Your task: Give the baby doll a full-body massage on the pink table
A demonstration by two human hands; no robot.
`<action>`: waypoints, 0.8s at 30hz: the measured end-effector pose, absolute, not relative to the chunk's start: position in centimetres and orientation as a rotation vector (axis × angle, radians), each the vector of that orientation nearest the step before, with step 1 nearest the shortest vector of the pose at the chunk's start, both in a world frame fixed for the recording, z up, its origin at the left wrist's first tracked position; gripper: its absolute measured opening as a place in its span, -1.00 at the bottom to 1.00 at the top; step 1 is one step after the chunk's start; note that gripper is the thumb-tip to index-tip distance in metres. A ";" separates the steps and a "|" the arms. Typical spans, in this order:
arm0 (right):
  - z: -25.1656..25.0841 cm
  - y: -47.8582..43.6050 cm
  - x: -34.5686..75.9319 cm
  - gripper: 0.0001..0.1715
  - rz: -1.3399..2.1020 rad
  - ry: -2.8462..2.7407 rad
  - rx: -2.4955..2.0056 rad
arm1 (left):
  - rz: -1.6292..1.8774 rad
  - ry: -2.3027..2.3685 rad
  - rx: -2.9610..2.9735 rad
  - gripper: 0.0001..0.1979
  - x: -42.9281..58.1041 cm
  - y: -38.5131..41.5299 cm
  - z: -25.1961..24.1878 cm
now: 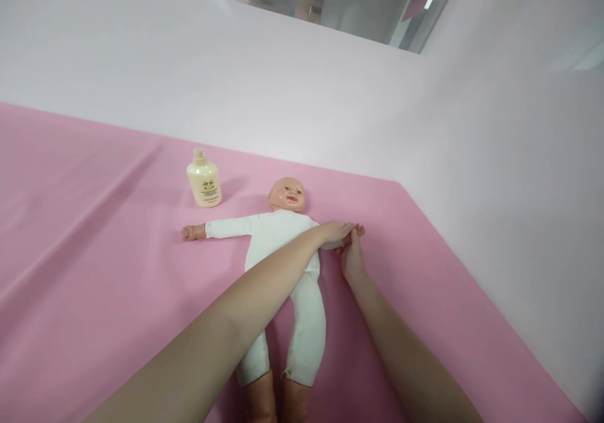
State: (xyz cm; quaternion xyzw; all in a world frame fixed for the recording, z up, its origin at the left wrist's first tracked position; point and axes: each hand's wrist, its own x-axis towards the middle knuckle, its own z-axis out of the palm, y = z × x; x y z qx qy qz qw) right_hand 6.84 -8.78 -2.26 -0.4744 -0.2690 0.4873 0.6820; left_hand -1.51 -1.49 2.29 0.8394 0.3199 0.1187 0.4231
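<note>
A baby doll (pixel 276 237) in a white body suit lies on its back on a pink sheet (pixel 94 253), arms spread. My left hand (pixel 336 230) reaches across the doll's chest and lies flat, fingers stretched, over the doll's arm on the right side. My right hand (pixel 352 256) comes up from below and closes its fingers round the same arm near the doll's small hand (pixel 360 228). The doll's other arm (pixel 214 229) points left, untouched.
A cream lotion bottle (pixel 204 180) with a pump cap stands on the sheet up left of the doll's head. A white wall (pixel 519 190) runs along the back and right side of the sheet.
</note>
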 end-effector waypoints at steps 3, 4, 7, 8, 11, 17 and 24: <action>-2.3 -8.7 6.9 -0.40 1.095 -0.609 -1.058 | 0.288 0.808 2.112 -0.36 -1.5 -1.4 2.1; -2.3 -8.7 6.9 -0.39 1.094 -0.611 -1.054 | 0.284 0.808 2.117 -0.35 -1.4 -1.3 2.1; -2.3 -8.8 6.9 -0.37 1.090 -0.604 -1.044 | 0.276 0.805 2.134 -0.34 -1.4 -1.1 1.9; -2.3 -8.8 6.9 -0.37 1.088 -0.605 -1.042 | 0.276 0.804 2.138 -0.34 -1.4 -1.1 1.9; -2.3 -8.8 6.9 -0.36 1.091 -0.608 -1.045 | 0.264 0.792 2.135 -0.32 -1.4 -1.0 1.9; -2.3 -8.9 6.9 -0.32 1.076 -0.629 -1.061 | 0.264 0.797 2.138 -0.31 -1.4 -1.0 1.7; -2.2 -9.0 6.8 -0.32 1.079 -0.623 -1.065 | 0.255 0.798 2.171 -0.31 -1.3 -0.9 1.6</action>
